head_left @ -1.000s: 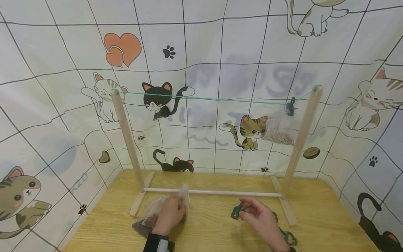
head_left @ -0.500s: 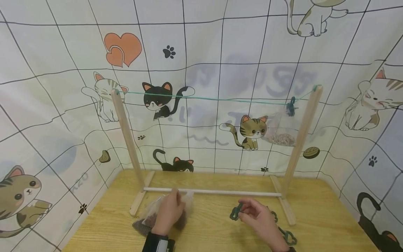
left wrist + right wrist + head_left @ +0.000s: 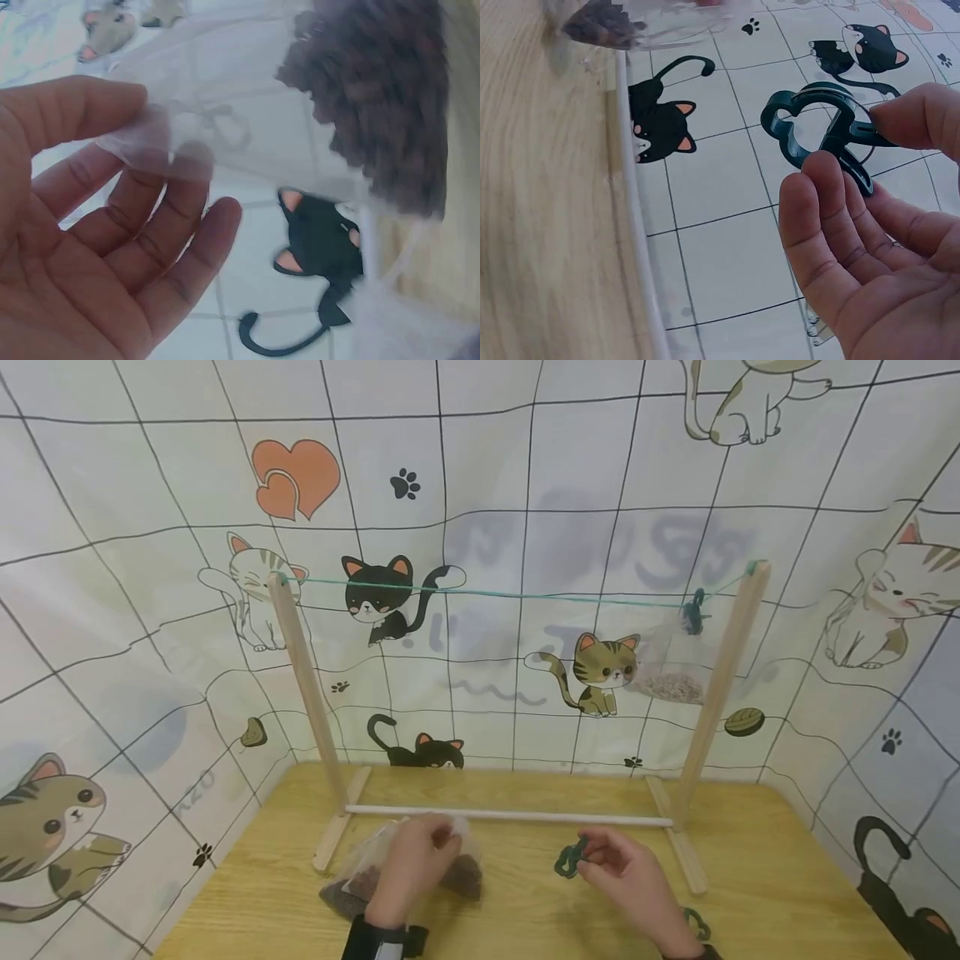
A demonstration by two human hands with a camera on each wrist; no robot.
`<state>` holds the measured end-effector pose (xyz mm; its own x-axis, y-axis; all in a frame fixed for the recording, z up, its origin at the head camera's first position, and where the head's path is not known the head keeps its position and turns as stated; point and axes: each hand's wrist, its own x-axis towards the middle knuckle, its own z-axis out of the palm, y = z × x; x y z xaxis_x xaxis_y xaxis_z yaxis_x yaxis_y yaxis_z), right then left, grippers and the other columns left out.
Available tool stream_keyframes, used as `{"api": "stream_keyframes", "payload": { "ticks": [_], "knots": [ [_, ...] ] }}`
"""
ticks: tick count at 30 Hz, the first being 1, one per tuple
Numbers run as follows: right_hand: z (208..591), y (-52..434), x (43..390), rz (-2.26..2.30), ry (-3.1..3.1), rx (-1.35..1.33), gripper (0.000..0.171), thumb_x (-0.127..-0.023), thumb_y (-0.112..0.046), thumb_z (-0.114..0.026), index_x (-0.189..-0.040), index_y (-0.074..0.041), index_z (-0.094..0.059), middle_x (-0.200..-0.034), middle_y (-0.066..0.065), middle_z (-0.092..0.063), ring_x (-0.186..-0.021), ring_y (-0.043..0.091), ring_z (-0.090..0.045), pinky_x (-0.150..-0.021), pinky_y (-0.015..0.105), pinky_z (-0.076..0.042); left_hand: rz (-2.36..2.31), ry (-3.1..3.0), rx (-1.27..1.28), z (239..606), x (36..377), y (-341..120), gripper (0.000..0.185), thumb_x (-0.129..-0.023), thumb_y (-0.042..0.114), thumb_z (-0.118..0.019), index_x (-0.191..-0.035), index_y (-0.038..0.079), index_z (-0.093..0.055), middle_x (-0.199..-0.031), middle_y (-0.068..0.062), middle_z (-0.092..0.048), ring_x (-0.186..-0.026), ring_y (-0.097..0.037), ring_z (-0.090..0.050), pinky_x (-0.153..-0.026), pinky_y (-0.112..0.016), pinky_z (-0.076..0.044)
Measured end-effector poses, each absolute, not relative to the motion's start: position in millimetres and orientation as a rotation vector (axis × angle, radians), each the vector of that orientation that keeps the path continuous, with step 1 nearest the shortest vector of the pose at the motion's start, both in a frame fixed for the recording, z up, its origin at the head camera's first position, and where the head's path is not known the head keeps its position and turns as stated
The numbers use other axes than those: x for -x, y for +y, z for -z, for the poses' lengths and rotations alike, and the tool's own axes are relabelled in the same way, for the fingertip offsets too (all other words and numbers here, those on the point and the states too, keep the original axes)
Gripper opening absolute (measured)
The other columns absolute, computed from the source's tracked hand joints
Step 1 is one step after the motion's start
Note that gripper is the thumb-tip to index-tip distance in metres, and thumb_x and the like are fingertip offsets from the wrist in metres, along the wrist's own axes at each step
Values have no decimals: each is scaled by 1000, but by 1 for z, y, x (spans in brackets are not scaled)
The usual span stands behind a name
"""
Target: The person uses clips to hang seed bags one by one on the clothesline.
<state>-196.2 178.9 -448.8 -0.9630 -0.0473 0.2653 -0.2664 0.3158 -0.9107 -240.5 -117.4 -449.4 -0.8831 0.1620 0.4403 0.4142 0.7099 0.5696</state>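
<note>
My left hand (image 3: 441,837) pinches the top edge of a clear plastic bag (image 3: 459,877) of brown granules that lies on the wooden table (image 3: 765,868), just in front of the rack's white bottom rod (image 3: 525,815). The left wrist view shows thumb and fingers of the left hand (image 3: 161,136) pinching the bag's thin film (image 3: 247,127), the brown granules (image 3: 375,97) above. My right hand (image 3: 594,858) holds a dark green clip (image 3: 568,860) between thumb and fingers, slightly above the table. In the right wrist view the right hand (image 3: 855,142) grips the clip (image 3: 810,120) by its handles.
A wooden rack (image 3: 300,660) stands at the table's back with a green string (image 3: 495,595) across its top. Another bag of granules (image 3: 669,678) hangs from the string near the right post by a green clip (image 3: 693,610). A spare clip (image 3: 696,923) lies at the front right.
My left hand has drawn the bag's top to the right, and the granules now bulge out to the right of the hand. The right hand has kept the clip and barely shifted.
</note>
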Motion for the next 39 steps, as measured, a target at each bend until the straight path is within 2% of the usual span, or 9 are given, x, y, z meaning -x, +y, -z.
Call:
{"api": "stream_keyframes", "payload": {
  "ticks": [5,10,13,19,25,31,35,37,39],
  "knots": [
    [423,192,197,-1566,-2390,-426,37,-83,1,-71,-118,-1,-61,-93,6,-65,-81,6,-62,-71,23,-55,1113,-2456,536,429,232,-101,21,-82,10,-73,-67,20,-62,-63,12,-54,-56,-1,-45,-54,-19,-41],
    [380,207,200,-1394,-2412,-496,37,-86,-5,-72,-121,-4,-60,-95,4,-63,-82,5,-62,-73,22,-54,1234,-2428,552,404,229,-85,6,-84,18,-74,-79,20,-72,-71,12,-64,-67,-2,-58,-62,-21,-48],
    [351,215,204,-1259,-2361,-581,36,-84,-3,-73,-119,-3,-61,-93,5,-64,-80,5,-63,-72,19,-53,1261,-2423,606,386,231,-74,5,-86,24,-73,-84,19,-74,-77,10,-69,-71,-3,-62,-67,-23,-51],
    [295,231,214,-995,-2269,-638,39,-82,1,-74,-119,-1,-64,-88,5,-66,-76,-1,-62,-70,10,-50,1311,-2368,800,343,251,-46,8,-87,25,-72,-84,18,-75,-78,9,-71,-70,-5,-62,-68,-24,-52],
    [246,241,227,-846,-2274,-638,41,-87,-7,-72,-127,-10,-63,-90,6,-69,-78,-9,-61,-71,6,-48,1344,-2330,900,307,274,-19,13,-89,27,-71,-86,15,-75,-77,6,-70,-65,-5,-60,-62,-23,-51],
    [212,247,241,-702,-2220,-580,36,-86,-9,-73,-121,-7,-67,-91,14,-73,-78,-23,-51,-68,3,-42,1312,-2299,918,279,293,4,16,-91,26,-69,-88,13,-77,-78,4,-71,-66,-6,-60,-62,-21,-49],
    [194,247,252,-687,-2226,-467,32,-85,-14,-75,-116,-5,-69,-91,16,-73,-70,-25,-48,-62,7,-40,1245,-2315,872,262,304,18,17,-91,26,-68,-90,12,-78,-79,3,-71,-67,-6,-60,-66,-20,-48],
    [186,246,257,-711,-2248,-435,31,-86,-18,-74,-114,-5,-70,-88,17,-73,-66,-23,-48,-81,16,-44,1210,-2326,850,255,310,26,20,-92,26,-67,-84,11,-77,-72,4,-68,-62,-6,-55,-66,-19,-44],
    [179,245,260,-730,-2278,-390,31,-87,-23,-73,-113,-6,-70,-87,16,-74,-64,-20,-50,-81,24,-45,1209,-2336,833,250,316,33,26,-92,25,-66,-71,12,-72,-60,5,-58,-54,-7,-47,-60,-19,-39]
  ]
}}
